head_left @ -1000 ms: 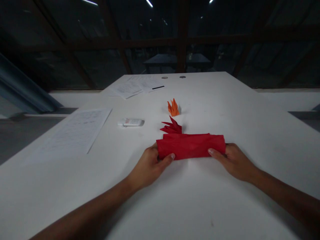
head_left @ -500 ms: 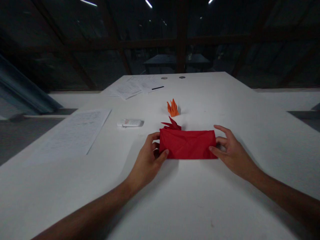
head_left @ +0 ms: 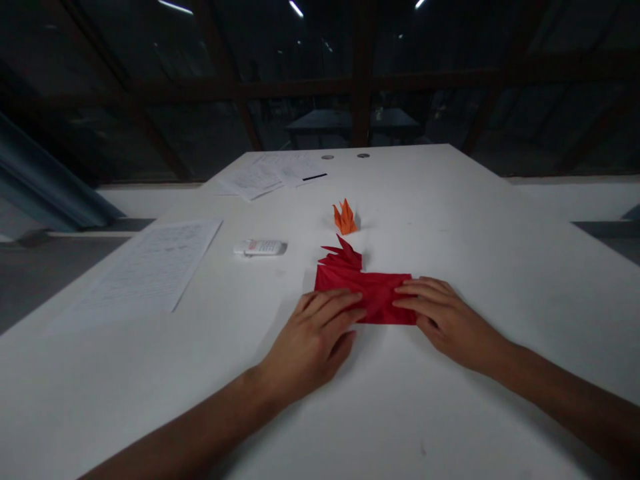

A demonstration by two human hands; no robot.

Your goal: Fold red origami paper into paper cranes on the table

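A folded sheet of red paper [head_left: 383, 293] lies flat on the white table in front of me, its long side running left to right. My left hand [head_left: 317, 333] rests on its left part, fingers stretched out over the paper and the thumb off its near edge. On the right end, my right hand [head_left: 447, 320] lays its extended fingers on the paper. Just behind the sheet's far left corner sits a red origami crane [head_left: 345, 255]. Farther back stands an orange origami crane [head_left: 345, 217].
A white tube-shaped bottle [head_left: 260, 248] lies left of the cranes. One printed sheet [head_left: 150, 267] is at the table's left edge. More papers [head_left: 265, 173] and a dark pen [head_left: 315, 177] lie farther back, near two round discs [head_left: 363, 155] at the far edge.
The red paper has gone from being held up at both ends to lying flat on the table. Both hands have changed from gripping its ends to pressing on top with outstretched fingers.
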